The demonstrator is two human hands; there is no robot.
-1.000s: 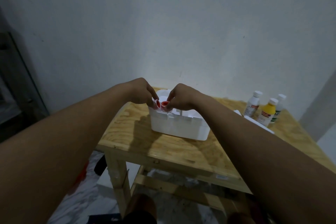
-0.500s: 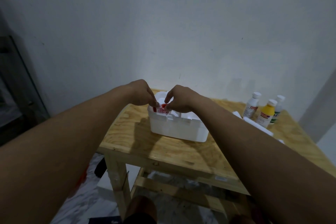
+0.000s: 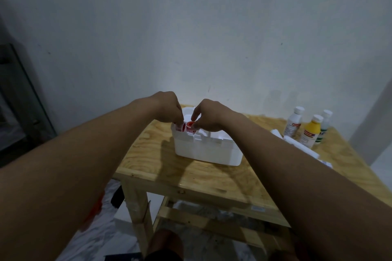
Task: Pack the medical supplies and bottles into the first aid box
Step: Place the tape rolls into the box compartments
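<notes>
A white first aid box [image 3: 206, 150] stands open on the wooden table [image 3: 191, 174]. Both hands are over its left end. My left hand [image 3: 168, 109] pinches a small red-and-white roll [image 3: 181, 127] at the box's left corner. My right hand [image 3: 209, 116] holds a second red-and-white roll [image 3: 191, 126] right beside it, index finger lifted. Both rolls sit low in the box's left compartment. Three bottles stand at the table's far right: a white one [image 3: 293, 122], a yellow one [image 3: 310, 131] and a green-labelled one [image 3: 323, 126].
White rolled packets [image 3: 297, 144] lie near the bottles, partly behind my right forearm. A plain wall rises directly behind the table. A dark frame [image 3: 19, 95] stands at the left. Under the table are a lower shelf and a marbled floor.
Both hands have lowered the two red-and-white rolls from above the rim into the box's left compartment. The right index finger has lifted off.
</notes>
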